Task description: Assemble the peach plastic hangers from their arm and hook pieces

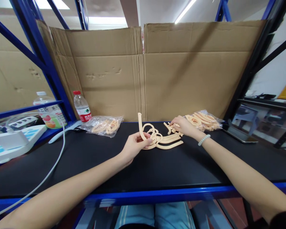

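The left hand [132, 146] is closed on cream rings [154, 139] and an upright strip [140, 124], at the table's [90, 171] middle. By the right hand [186, 128], small pieces [168, 129] are touched; whether any is gripped cannot be told. Farther back, a left bag [105, 126] and a right bag [203, 121] are laid; a bottle [82, 106] is set before the cardboard [193, 73].

The pieces [169, 147] are cream, the tabletop [162, 171] black.

Blue metal racking [157, 194] and cardboard screens [105, 76] suggest a workshop.
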{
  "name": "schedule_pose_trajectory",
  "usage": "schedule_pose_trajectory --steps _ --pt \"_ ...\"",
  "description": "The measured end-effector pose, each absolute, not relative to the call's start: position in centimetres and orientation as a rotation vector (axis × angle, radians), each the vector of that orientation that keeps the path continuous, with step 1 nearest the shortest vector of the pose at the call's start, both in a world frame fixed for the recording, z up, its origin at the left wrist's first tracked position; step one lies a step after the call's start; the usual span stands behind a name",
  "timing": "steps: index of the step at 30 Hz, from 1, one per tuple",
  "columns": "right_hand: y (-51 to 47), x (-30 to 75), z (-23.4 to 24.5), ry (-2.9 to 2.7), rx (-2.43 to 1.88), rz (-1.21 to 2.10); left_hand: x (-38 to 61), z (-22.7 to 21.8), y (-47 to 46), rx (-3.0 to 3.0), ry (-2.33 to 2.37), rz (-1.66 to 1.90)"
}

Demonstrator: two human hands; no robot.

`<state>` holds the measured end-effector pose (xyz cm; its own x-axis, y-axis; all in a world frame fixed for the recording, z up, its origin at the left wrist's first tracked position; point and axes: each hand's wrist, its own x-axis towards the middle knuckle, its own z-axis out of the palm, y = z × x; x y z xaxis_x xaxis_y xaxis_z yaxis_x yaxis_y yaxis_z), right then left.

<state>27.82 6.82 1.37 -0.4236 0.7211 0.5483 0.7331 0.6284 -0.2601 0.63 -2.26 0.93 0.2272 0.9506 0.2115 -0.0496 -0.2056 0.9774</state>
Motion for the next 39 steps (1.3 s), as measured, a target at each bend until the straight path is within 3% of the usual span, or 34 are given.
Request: schedule_pose_trajectory --steps 8,18,21,29,39 --pt "8.6 27.2 -0.3 -2.581 -1.093 -0.221 0.6 0.9 -2.2 1.406 0.902 1.181" --pt "6.7 25.4 0.3 -2.254 -1.029 -0.198 0.6 0.9 -2.0 1.334 0.872 1.178" --pt "4.7 24.2 1.5 -2.081 -1.036 0.046 0.6 0.9 -2.0 1.324 0.852 1.179" --pt "0.7 20.1 2.4 -1.421 -0.752 1.137 0.6 1.0 -2.3 1.322 0.832 1.187" --pt "-0.3 19.0 1.3 -1.111 -0.651 1.505 0.6 0.9 -2.0 1.317 0.819 1.167"
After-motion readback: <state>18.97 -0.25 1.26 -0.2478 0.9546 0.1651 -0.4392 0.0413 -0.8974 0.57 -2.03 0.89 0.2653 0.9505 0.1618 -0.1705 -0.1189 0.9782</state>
